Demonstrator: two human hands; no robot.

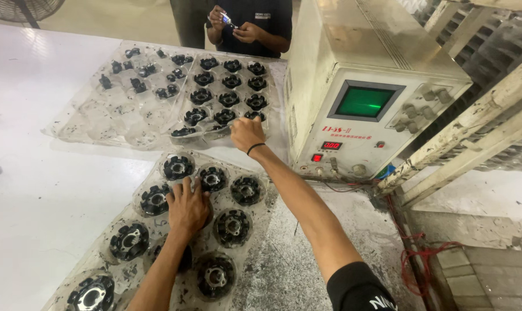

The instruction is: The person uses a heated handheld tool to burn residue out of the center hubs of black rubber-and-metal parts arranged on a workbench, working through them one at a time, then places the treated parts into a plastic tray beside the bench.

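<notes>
Fingers of the left hand (187, 207) lie spread flat, gripping nothing, on the near clear tray (255, 222) of black ring-shaped parts (233, 225) — right hand (245, 133) curls at the far tray's (157, 124) edge, grasp hidden — beside a beige test machine (353, 75).

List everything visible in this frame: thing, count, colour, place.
near tray: one, clear plastic, front of table, holding about nine black round parts
far trays: two, clear plastic, back of table; the right one full of black round parts, the left one partly filled
table: one, white
test machine: one, cream, green screen, right of the trays
fan: one, dark, top left corner
other person: one, dark shirt, behind the table, holding a small item
left hand: flat on the near tray
right hand: at the far right tray's front edge, black wristband
</notes>
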